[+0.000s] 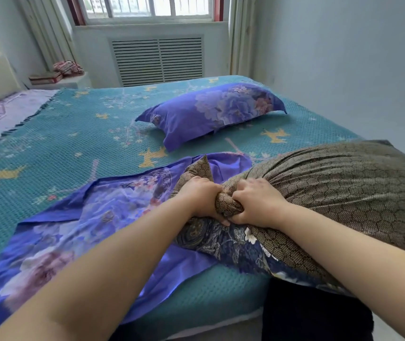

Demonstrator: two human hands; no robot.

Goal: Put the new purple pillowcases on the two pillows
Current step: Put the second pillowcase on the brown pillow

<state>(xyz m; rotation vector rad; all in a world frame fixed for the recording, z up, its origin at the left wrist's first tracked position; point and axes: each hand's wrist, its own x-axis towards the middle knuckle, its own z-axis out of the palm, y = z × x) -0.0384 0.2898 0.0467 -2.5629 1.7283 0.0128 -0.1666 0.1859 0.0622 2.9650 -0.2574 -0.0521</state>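
Clearly the brown pillow (331, 183) is soft and bulky; it bunches where the left hand (200, 196) and right hand (258, 201) both clench its end. Beneath lies the limp purple pillowcase (78, 217) on the bed (61, 134), probably best gripped at its open hem.

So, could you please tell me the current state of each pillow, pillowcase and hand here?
Far pillow: already in a purple case, lying on the bed.
Brown pillow: uncovered, one end bunched.
Empty purple pillowcase: spread flat on the bed.
Left hand: clenched on the bunched end.
Right hand: clenched on the same end.
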